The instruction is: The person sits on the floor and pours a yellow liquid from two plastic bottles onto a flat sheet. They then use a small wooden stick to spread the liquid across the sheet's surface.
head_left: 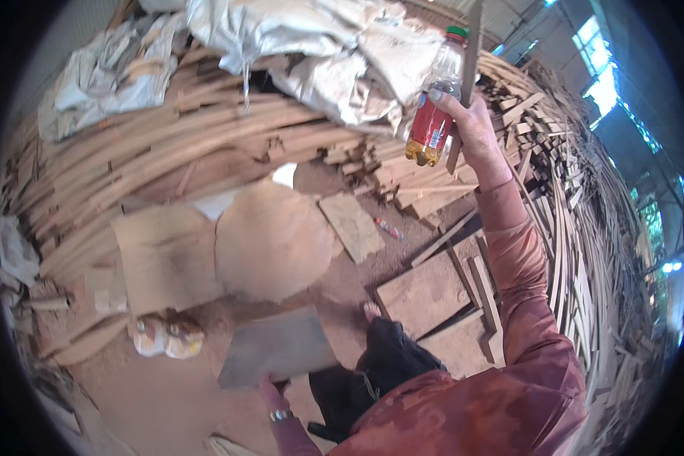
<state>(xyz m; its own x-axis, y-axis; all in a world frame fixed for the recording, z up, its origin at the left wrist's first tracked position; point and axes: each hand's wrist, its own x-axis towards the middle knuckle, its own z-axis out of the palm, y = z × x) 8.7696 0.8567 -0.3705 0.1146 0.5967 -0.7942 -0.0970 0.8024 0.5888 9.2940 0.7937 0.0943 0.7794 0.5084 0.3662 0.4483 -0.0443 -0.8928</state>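
Raised at the upper right, my right hand (475, 129) is closed around a clear plastic bottle (433, 114) with a green cap, a red label and a little yellow liquid at its bottom. A long thin strip (471, 57), apparently wood, is gripped alongside the bottle in that same hand. Low in the view, my left hand (273, 386) grips the near edge of a flat grey board (281, 349). The fingers under the board are hidden. A watch (280, 415) sits on my left wrist.
Beyond the board stand a round wooden piece (273, 239) and a square-cornered panel (166, 258). White shoes (167, 338) lie at the left. Stacked timber (205, 125) and white sheeting (304, 45) fill the far side. Boards (429, 292) lie near my foot; more strips (562, 266) pile at right.
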